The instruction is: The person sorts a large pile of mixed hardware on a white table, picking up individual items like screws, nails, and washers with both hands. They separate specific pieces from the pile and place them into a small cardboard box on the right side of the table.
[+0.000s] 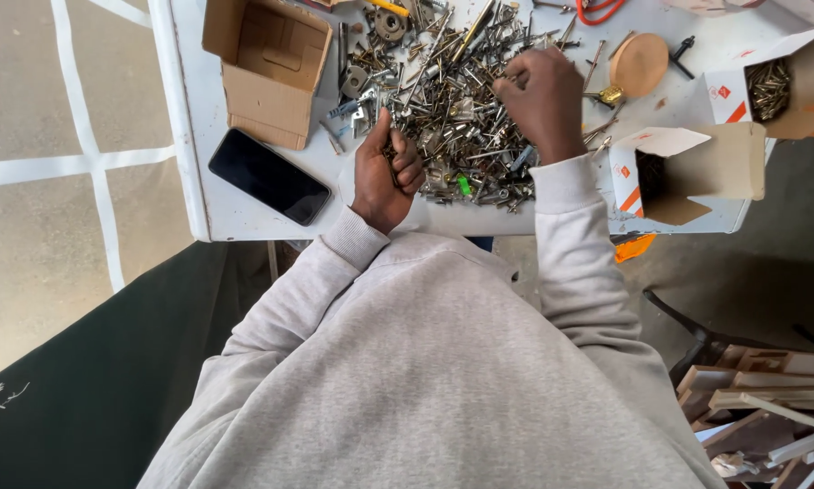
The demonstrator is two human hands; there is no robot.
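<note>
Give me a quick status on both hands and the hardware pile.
Left hand fisted around small metal pieces. Right hand picking in screw pile. Phone and open cardboard box sit left of pile.

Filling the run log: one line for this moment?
left hand: shut on screws | right hand: picking in heap of mixed metal screws | white table

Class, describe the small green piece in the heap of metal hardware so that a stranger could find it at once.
Start at the white table and its heap of screws and metal fittings. Look at the heap's near edge, between the person's two hands. The small bright green piece is the only green thing among grey and brass metal.
</note>
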